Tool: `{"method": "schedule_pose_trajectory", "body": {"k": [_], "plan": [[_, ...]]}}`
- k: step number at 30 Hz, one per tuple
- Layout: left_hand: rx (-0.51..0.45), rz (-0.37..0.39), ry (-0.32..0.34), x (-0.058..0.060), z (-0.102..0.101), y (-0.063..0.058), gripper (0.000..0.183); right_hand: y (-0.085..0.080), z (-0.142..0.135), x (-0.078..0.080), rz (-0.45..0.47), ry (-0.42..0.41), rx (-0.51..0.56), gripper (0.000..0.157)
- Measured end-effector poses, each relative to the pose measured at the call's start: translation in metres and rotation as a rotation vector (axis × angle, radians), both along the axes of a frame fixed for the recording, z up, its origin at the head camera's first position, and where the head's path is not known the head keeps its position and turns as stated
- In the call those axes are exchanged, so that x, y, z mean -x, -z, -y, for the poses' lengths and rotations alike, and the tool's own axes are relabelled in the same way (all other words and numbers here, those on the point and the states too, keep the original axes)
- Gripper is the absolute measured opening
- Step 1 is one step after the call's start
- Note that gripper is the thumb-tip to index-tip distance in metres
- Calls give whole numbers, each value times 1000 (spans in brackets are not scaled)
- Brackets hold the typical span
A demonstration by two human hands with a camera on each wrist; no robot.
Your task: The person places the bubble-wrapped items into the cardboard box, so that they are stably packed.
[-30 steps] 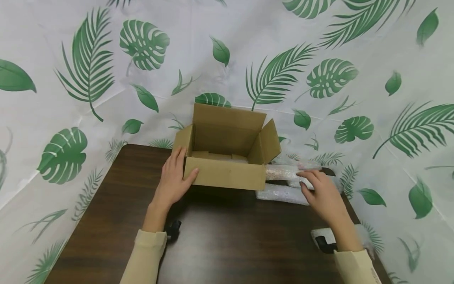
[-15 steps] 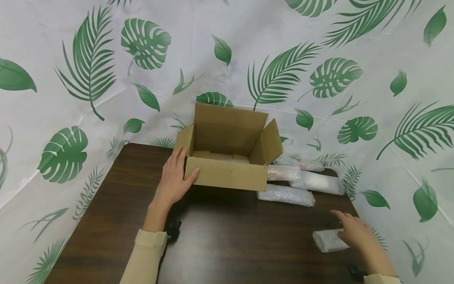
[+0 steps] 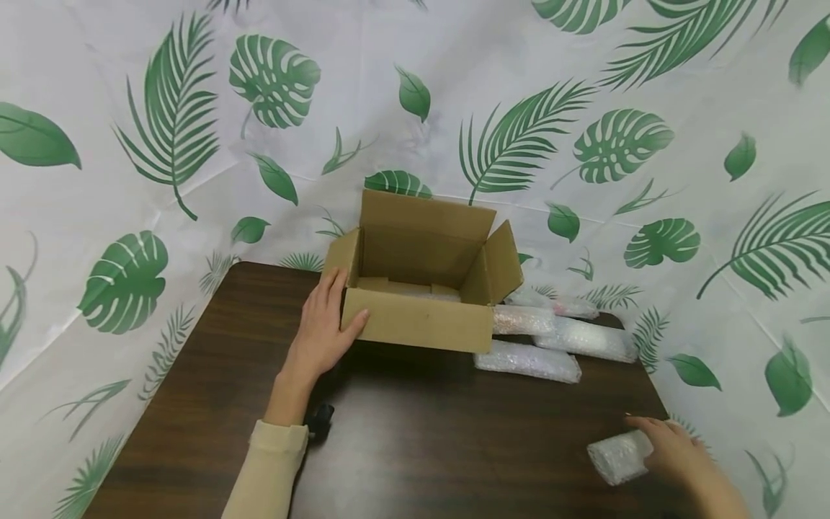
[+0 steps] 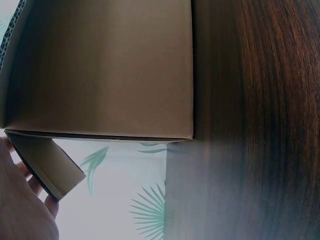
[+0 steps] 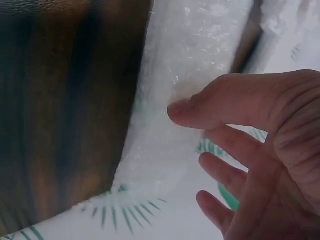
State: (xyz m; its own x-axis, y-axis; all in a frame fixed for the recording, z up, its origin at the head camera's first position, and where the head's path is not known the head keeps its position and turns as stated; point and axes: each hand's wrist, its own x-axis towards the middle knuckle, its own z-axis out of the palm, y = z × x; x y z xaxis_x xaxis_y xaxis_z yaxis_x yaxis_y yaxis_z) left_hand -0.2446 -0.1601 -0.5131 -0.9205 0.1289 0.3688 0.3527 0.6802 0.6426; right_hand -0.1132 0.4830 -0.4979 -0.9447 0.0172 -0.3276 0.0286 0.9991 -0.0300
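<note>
An open cardboard box stands toward the back of the table, its flaps spread. My left hand holds its front left corner, thumb on the front flap and fingers along the side flap. In the left wrist view, fingertips of that hand curl behind a small flap. At the right edge of the table, my right hand grips a bubble-wrapped package. The right wrist view has the thumb of the right hand pressing on the clear bubble wrap, the other fingers beneath.
Right of the box lie several more bubble-wrapped packages, among them a front one and a longer one. The dark wooden table meets a leaf-print white sheet behind. Something pale lies low inside the box.
My right hand has moved from the back packages down and right to the near package and now grips it; the package has turned slightly. The left hand stays on the box.
</note>
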Motion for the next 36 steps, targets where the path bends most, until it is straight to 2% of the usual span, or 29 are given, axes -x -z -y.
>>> {"method": "schedule_pose_trajectory", "body": {"k": [11, 15, 20, 28, 36], "plan": [[-5, 15, -5, -3, 2, 4, 90, 14, -6, -3, 48, 51, -24, 52], [-8, 9, -7, -2, 2, 4, 89, 15, -5, 1, 36, 52, 50, 50], [-6, 0, -9, 0, 1, 2, 89, 15, -2, 6, 14, 34, 134, 61], [-9, 4, -9, -1, 0, 1, 90, 7, 3, 15, -115, 23, 150, 63], [-2, 1, -8, 1, 1, 0, 89, -19, 24, 29, -250, -37, 216, 62]]}}
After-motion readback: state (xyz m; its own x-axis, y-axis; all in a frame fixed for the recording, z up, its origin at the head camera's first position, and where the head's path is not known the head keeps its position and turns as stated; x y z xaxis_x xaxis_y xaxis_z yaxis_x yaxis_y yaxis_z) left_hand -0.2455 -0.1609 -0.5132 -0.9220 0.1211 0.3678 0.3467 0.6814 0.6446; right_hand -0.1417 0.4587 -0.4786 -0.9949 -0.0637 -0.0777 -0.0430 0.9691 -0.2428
